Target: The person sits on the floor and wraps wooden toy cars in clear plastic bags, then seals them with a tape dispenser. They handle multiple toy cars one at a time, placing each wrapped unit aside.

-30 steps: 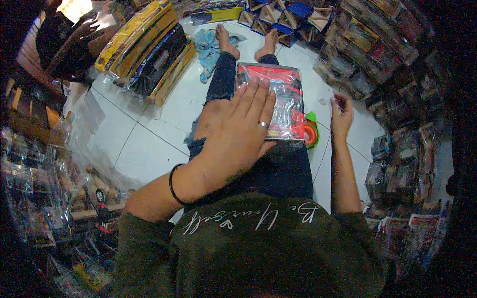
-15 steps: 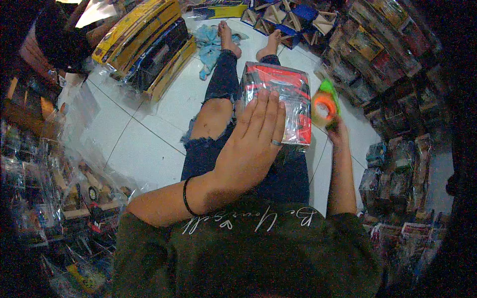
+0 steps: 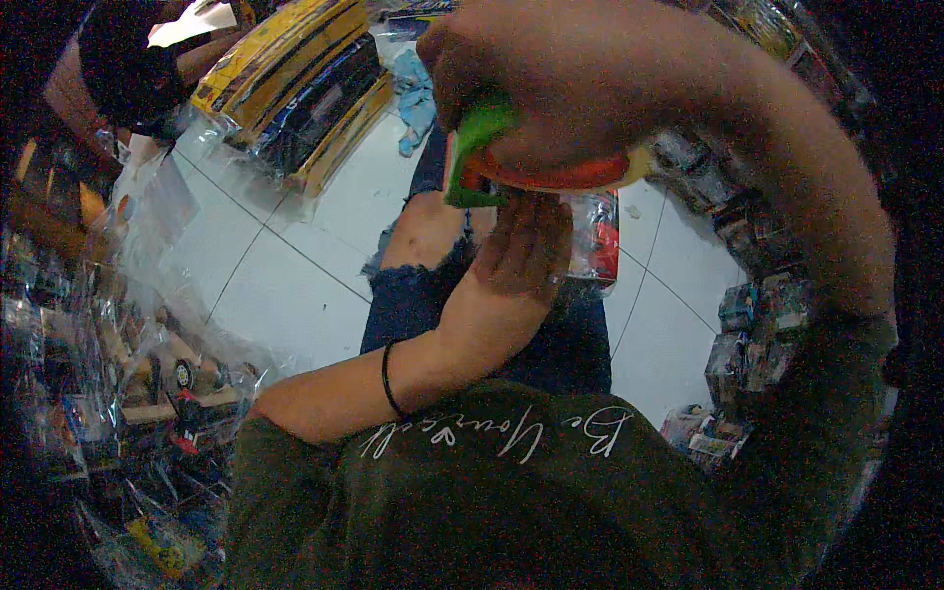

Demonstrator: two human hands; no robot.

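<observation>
A box in red with clear plastic wrapping rests on my lap, over the thighs of torn dark jeans. My left hand lies flat on it, fingers stretched out and partly in shadow. Above it, close to the camera, my right hand grips a green tape dispenser with an orange-cored roll. The dispenser's green end is just left of my left fingertips. My right hand and forearm hide most of the box; whether the tape touches it, I cannot tell.
Stacks of yellow and dark wrapped packs stand at the far left, beside a light blue cloth on the white tiled floor. Plastic-wrapped goods crowd the left and right. Another person's arm shows at the upper left.
My right hand has swung up and left with the tape dispenser, from beside the box to above it. My left hand stays flat on the box, slightly lower.
</observation>
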